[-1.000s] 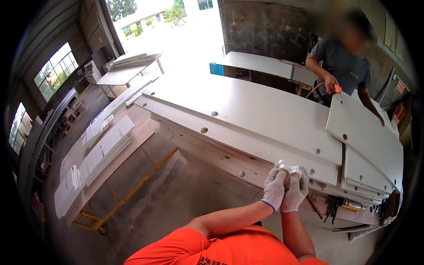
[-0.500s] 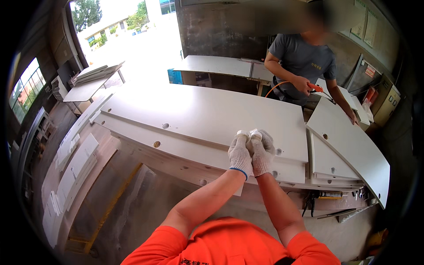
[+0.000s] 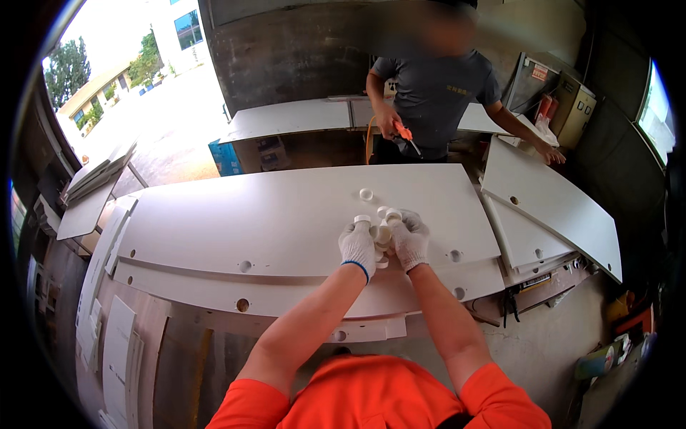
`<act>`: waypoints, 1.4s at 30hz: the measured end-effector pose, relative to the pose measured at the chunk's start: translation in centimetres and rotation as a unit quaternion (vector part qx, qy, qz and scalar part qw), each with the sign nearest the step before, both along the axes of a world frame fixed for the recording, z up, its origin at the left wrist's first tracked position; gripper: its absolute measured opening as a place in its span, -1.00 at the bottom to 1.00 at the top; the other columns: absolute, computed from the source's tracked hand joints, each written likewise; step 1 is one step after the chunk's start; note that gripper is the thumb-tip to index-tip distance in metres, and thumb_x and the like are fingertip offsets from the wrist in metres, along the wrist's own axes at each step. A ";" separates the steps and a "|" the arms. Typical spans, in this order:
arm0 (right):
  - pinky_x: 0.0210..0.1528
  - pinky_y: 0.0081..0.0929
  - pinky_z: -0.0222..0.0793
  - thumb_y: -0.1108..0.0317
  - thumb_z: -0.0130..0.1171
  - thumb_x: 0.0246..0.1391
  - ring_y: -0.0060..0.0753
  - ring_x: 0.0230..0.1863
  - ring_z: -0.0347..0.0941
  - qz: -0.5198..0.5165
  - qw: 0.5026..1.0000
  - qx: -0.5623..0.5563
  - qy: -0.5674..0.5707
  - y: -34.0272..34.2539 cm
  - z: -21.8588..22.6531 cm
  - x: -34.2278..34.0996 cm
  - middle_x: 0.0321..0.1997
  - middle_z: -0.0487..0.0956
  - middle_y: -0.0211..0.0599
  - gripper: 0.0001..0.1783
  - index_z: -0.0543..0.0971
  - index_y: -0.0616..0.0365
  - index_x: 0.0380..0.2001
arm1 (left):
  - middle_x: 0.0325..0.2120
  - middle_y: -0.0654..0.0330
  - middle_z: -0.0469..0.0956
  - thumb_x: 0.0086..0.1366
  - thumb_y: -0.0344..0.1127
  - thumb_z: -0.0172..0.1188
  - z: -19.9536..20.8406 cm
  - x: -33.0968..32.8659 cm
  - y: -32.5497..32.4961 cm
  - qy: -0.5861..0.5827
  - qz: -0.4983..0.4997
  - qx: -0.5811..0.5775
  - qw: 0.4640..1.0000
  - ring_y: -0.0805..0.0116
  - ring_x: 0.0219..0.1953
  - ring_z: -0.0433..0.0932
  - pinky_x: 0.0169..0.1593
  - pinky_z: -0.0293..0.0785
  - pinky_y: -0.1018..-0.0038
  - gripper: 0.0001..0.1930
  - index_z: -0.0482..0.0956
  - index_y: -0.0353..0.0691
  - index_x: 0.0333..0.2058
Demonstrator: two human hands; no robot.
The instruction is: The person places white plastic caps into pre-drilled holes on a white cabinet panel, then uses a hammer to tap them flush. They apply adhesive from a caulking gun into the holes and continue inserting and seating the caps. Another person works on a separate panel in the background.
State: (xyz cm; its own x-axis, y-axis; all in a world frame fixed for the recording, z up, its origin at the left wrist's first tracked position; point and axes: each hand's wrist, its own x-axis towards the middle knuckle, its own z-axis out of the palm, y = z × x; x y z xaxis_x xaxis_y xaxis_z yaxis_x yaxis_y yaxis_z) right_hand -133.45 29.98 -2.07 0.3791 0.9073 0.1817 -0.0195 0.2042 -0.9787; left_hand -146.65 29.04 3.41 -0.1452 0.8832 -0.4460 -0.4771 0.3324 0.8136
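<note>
Several short white round plastic caps (image 3: 384, 234) lie loose in a small heap between my hands, on the top white panel (image 3: 286, 214). My left hand (image 3: 357, 245), in a white knit glove with a blue cuff edge, is closed on a white cap (image 3: 362, 219). Across the heap, my gloved right hand (image 3: 411, 241) curls round more white caps (image 3: 391, 214); my fingers partly hide how many. One separate cap (image 3: 366, 194) sits a little beyond my hands. Round holes (image 3: 245, 266) mark the panel's near edge.
Another person (image 3: 443, 100) stands across the stack, an orange air blow gun (image 3: 403, 131) in one hand and the other hand over more panels (image 3: 550, 207) at the right. Narrow panels (image 3: 118, 350) lie at the left. Black-handled tools (image 3: 510, 306) hang below the right edge.
My hands have moved apart, and loose caps now show between and beyond them. My view has shifted. The other person's blow gun now points downward.
</note>
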 end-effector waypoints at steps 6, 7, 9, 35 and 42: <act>0.17 -0.27 0.58 0.19 0.44 0.22 -0.13 0.11 0.65 -0.058 0.977 -0.020 -0.205 0.2 1.7 0.1 0.08 0.70 -0.11 -0.68 0.78 0.19 -0.10 | -0.45 0.25 0.57 0.55 -0.06 0.23 0.6 -4.0 1.3 0.121 -0.055 0.037 0.991 0.41 -0.55 0.49 -0.55 0.38 0.38 -0.66 0.66 -0.27 -0.19; 0.17 -0.24 0.58 0.18 0.44 0.20 -0.09 0.12 0.65 -0.054 0.977 -0.030 -0.204 0.4 2.0 0.2 0.08 0.70 -0.08 -0.68 0.78 0.18 -0.10 | -0.44 0.24 0.59 0.52 -0.08 0.24 1.2 -4.6 1.2 0.173 -0.072 0.054 0.981 0.38 -0.48 0.54 -0.45 0.46 0.37 -0.67 0.67 -0.28 -0.19; 0.20 -0.22 0.59 0.18 0.44 0.18 -0.07 0.13 0.65 -0.036 0.960 -0.028 -0.278 0.3 3.1 0.2 0.11 0.68 -0.10 -0.65 0.77 0.16 -0.06 | -0.38 0.19 0.65 0.48 -0.09 0.26 0.5 -6.6 1.8 0.300 -0.116 0.096 0.942 0.29 -0.36 0.64 -0.29 0.57 0.31 -0.68 0.70 -0.28 -0.13; 0.40 -0.16 0.47 0.30 0.35 0.34 0.05 0.33 0.53 0.307 0.900 0.058 -0.306 7.3 6.2 1.7 0.31 0.58 0.06 -0.57 0.67 0.20 0.21 | 0.34 -0.07 0.45 0.25 -0.06 0.44 1.5 -14.6 -0.5 0.665 -0.208 0.408 0.590 -0.02 -0.11 0.75 -0.25 0.74 0.17 -0.17 0.37 -0.20 0.44; 0.56 0.00 0.28 -0.05 0.31 0.28 0.31 0.48 0.39 0.336 0.734 0.002 -0.590 15.1 8.0 -2.6 0.56 0.42 0.08 -0.30 0.62 0.14 0.35 | 0.31 -0.09 0.44 0.20 -0.02 0.48 0.4 -14.3 0.0 0.687 -0.192 0.347 0.609 -0.03 -0.07 0.75 -0.23 0.73 0.16 -0.09 0.31 -0.10 0.47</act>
State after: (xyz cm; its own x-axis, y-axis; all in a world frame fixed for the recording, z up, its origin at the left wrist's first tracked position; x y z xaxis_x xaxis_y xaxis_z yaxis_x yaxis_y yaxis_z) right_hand -136.10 45.04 5.97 -0.5775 0.8160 0.0272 0.7436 0.5394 -0.3950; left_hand -160.97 29.08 3.84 0.3161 0.8764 0.3632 0.8176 -0.4459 0.3644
